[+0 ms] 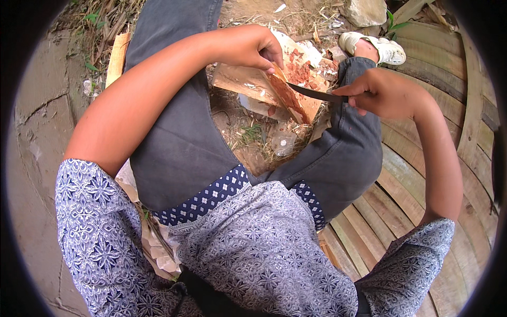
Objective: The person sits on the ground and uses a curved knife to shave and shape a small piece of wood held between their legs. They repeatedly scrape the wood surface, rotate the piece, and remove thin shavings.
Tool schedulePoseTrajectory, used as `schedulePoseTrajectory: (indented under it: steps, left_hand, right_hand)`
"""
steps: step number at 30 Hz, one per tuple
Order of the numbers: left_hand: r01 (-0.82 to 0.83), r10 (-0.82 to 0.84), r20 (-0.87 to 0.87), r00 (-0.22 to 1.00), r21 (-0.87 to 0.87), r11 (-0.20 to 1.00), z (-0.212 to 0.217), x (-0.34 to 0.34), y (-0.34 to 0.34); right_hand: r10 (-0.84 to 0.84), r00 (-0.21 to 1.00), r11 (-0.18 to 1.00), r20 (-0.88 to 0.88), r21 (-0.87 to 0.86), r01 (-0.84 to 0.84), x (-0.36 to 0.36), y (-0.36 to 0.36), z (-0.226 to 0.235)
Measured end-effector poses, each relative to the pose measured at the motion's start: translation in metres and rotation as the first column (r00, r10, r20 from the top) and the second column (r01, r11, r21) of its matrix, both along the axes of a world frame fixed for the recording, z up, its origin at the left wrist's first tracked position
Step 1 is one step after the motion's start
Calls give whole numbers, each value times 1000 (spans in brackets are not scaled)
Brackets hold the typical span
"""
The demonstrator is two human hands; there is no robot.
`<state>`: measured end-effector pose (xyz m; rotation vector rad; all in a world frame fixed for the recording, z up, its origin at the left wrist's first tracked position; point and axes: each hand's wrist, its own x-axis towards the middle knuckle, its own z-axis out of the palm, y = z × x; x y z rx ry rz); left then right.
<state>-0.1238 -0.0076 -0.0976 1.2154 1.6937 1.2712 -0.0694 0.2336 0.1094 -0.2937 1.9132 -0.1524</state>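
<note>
My left hand (252,46) pinches the upper end of a flat strip (290,99), reddish brown and rough on its face, perhaps bark or wood. The strip slants down to the right, its lower part over a pale wooden board (240,82). In my right hand (388,94) is a knife, gripped by its handle. Its dark, slightly curved blade (318,94) points left, and the tip meets the strip's face near its upper part. Reddish-brown crumbs (302,66) lie scattered on the board beyond the strip.
The board sits on littered ground between my legs. Curved wooden slats (422,58) spread along the right side. At the far right are a pale shoe (388,52) on my foot and a large stone (365,11). Grey, cracked ground (39,137) extends on the left.
</note>
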Motion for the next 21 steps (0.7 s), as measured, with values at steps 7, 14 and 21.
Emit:
schedulePoseTrajectory:
  steps: [7,14,21]
  left_hand:
    - [16,-17,61,998,6,1000,-2,-3,-1]
    - [2,0,63,998,-23,1000,4,1,1]
    - [-5,6,67,998,-4,1000,0,0,5]
  right_hand:
    - [182,979,969,93,151,-195,-26,-27,4]
    - [40,972,973,230,211,-90,-41,-22,-2]
    - [-174,935,968,309,228,104,-41,3,-13]
